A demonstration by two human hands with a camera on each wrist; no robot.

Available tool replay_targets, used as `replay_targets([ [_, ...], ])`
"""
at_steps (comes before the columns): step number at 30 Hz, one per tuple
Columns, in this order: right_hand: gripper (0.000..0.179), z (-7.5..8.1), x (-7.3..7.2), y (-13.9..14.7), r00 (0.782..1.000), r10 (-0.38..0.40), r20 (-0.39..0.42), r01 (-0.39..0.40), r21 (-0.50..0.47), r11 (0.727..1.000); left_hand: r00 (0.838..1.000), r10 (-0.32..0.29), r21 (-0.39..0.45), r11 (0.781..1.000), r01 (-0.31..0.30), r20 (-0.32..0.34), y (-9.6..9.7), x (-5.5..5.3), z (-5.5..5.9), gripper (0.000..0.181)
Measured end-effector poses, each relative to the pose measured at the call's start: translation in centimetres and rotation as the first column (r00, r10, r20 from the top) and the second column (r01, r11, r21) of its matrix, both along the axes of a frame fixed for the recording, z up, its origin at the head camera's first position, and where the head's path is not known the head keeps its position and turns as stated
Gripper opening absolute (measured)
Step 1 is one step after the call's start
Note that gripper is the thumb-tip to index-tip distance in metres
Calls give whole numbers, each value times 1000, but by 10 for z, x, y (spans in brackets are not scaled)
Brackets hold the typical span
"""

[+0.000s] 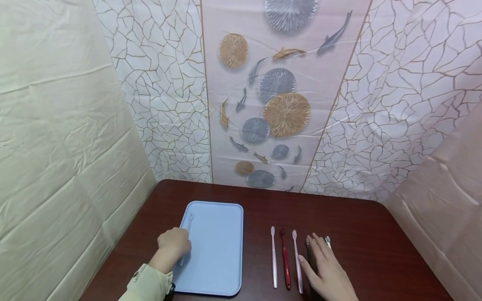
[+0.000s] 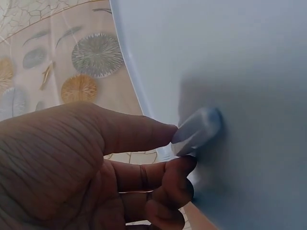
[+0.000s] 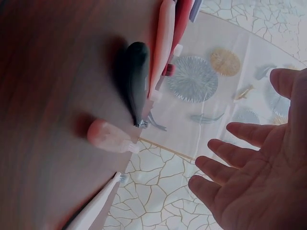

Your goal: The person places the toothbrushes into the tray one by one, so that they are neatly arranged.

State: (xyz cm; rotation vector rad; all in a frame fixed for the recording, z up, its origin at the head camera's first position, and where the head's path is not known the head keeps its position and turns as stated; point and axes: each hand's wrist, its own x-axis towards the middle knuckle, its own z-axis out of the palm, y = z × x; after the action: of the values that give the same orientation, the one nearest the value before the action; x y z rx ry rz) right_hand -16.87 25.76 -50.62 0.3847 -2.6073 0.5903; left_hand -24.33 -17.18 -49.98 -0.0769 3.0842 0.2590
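Note:
My left hand (image 1: 175, 243) is over the left side of a light blue tray (image 1: 214, 251). Its thumb and forefinger pinch the end of a pale blue toothbrush (image 2: 201, 127), whose head end shows on the tray beyond the hand. To the right, my right hand (image 1: 327, 271) hovers with spread, straight fingers, holding nothing. Below it in the right wrist view lie a black toothbrush (image 3: 136, 76), a short-looking pink toothbrush (image 3: 110, 137) and a white toothbrush (image 3: 96, 203). The hand partly covers these in the head view.
Between tray and right hand, a pale pink toothbrush (image 1: 274, 263), a red toothbrush (image 1: 285, 263) and a pink toothbrush (image 1: 297, 261) lie side by side on the dark brown table (image 1: 260, 209). Patterned cloth (image 1: 177, 83) hangs behind the table, with plain cloth at both sides.

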Motion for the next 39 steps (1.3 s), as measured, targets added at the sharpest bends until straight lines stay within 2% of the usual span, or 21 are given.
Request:
replay_targets([
  [7, 64, -1, -2, -5, 1000, -8, 0, 8, -8, 1000, 999, 34, 71, 997, -35, 20, -15, 6, 2, 33],
  [12, 62, 0, -4, -9, 1000, 7, -7, -8, -7, 1000, 998, 61, 112, 992, -65, 33, -36, 20, 6, 45],
  [15, 55, 2, -6, -11, 999, 33, -35, -33, -2, 999, 998, 65, 142, 987, -68, 29, -47, 31, 4, 39],
  [20, 38, 4, -12, -16, 993, 70, -99, -70, 6, 998, 998, 64, 201, 978, -58, -22, -62, 48, -3, 30],
  [26, 23, 4, -17, -26, 982, 105, -156, -107, -2, 994, 997, 68, 252, 966, -60, -24, -68, 62, -9, 19],
  [29, 19, 6, -18, -32, 990, 98, -101, -101, -26, 995, 997, 68, 278, 959, -60, -20, -67, 65, -12, 16],
  [33, 14, 9, -21, -45, 995, 85, 45, -82, -60, 995, 996, 60, 329, 944, -37, -59, -67, 68, -18, 14],
  [36, 13, 9, -24, -55, 988, 68, 140, -60, -61, 996, 997, 60, 426, 904, -30, -57, -66, 70, -21, 13],
  [39, 12, 7, -28, -63, 979, 49, 198, -39, -54, 998, 998, 58, 511, 859, -33, -33, -64, 72, -23, 12],
])
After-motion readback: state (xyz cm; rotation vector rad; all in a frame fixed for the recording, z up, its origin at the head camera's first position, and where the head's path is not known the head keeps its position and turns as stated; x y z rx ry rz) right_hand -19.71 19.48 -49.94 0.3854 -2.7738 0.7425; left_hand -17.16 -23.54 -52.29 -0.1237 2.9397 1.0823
